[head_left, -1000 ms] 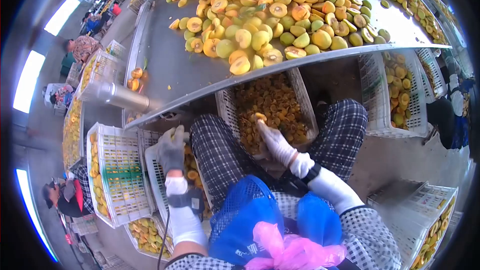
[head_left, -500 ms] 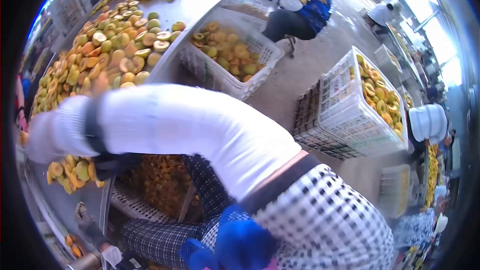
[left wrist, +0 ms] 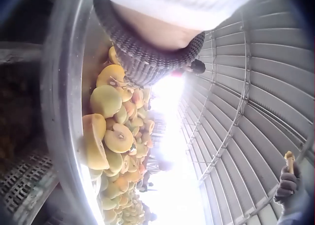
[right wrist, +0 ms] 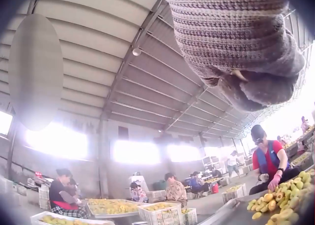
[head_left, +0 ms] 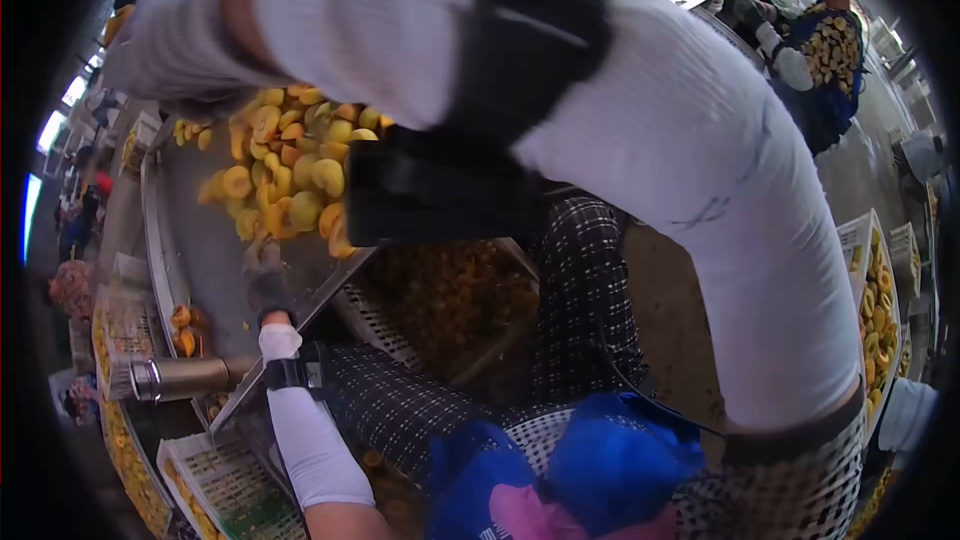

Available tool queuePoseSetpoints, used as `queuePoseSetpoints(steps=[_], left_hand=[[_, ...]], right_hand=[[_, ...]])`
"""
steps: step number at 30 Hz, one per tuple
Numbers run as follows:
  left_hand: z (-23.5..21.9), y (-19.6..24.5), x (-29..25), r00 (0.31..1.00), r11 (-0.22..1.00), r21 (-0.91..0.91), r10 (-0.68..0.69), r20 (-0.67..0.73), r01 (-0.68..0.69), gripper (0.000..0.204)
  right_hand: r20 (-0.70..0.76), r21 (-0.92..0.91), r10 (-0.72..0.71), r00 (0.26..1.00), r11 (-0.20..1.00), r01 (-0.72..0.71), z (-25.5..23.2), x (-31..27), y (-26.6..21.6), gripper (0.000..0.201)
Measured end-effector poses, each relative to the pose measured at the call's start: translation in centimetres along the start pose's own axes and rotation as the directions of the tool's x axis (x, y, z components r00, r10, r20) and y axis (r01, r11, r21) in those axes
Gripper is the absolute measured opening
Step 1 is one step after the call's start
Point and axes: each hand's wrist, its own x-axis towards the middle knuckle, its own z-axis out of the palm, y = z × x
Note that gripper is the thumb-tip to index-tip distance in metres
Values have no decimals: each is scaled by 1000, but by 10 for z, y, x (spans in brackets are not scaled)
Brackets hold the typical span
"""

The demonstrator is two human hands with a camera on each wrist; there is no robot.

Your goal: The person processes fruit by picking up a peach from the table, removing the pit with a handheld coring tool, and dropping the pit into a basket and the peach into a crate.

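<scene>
My right arm, in a white sleeve (head_left: pixel 700 170) with a black wrist strap (head_left: pixel 530 30), is raised across the head view. Its grey-gloved right hand (head_left: pixel 160 65) is blurred at the upper left, above the fruit. In the left wrist view the right hand (left wrist: pixel 288 181) is curled round a small yellowish object (left wrist: pixel 289 158) that sticks up from it. My gloved left hand (head_left: pixel 265 285) lies at the edge of the metal table (head_left: pixel 190 240), beside a pile of halved yellow fruit (head_left: pixel 285 175); its fingers are unclear. The fruit halves (left wrist: pixel 110 117) lie just below that left hand (left wrist: pixel 147 62).
A white crate (head_left: pixel 440 305) of dark orange pits stands under the table between my knees. A metal cylinder (head_left: pixel 190 377) juts out at the lower left. More crates of fruit (head_left: pixel 880 310) stand at the right. Another worker (head_left: pixel 825 40) sits at a far table.
My head has swung back towards the table. The right arm has risen higher across the view, from the pit crate to above the fruit. The left hand has moved up to the table edge.
</scene>
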Motion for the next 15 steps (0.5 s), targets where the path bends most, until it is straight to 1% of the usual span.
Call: queuePoseSetpoints(steps=[1,2,3,4,5,6,7,8,9,10,11,12,13,14,15], left_hand=[[-10,39,1,988,984,-106,-151,-35,146,39],[-6,41,8,988,989,-69,-137,-70,132,40],[19,-3,28,971,965,-148,-228,-70,216,45],[22,-1,39,943,943,-34,-332,-22,331,53],[16,29,42,975,974,50,-219,-38,221,51],[19,38,44,970,969,65,-238,-43,240,51],[23,43,46,957,957,16,-291,-22,291,51],[30,39,53,941,941,-35,-338,3,337,51],[37,32,59,924,922,-63,-382,12,382,51],[44,18,58,923,921,-58,-384,20,384,51],[50,11,61,922,911,-148,-388,0,384,51],[56,6,66,920,895,-243,-391,-22,375,50],[32,61,54,911,882,-250,-412,0,399,44],[44,35,58,915,884,-259,-404,-6,389,44],[62,-7,63,911,823,-426,-412,10,376,41]], right_hand=[[60,141,-8,998,990,0,34,47,24,36],[125,262,-19,992,965,-15,79,88,46,33],[51,62,-193,980,980,190,115,64,60,34],[3,-159,-363,932,920,359,136,27,68,36],[-4,-140,-381,925,916,377,135,8,62,36],[78,361,42,996,930,-68,137,-11,56,34],[357,677,366,860,533,-507,137,-28,50,33],[697,665,438,568,-96,-741,140,-39,48,32],[703,661,435,563,-107,-743,142,-49,49,32],[741,618,444,504,-158,-770,145,-57,50,33],[770,578,456,446,-202,-790,148,-63,49,34],[762,584,467,448,-198,-787,151,-68,47,34],[738,599,488,466,-157,-785,155,-71,44,32],[712,614,507,487,-112,-781,158,-73,40,31],[717,633,500,485,-175,-754,161,-71,35,30]])
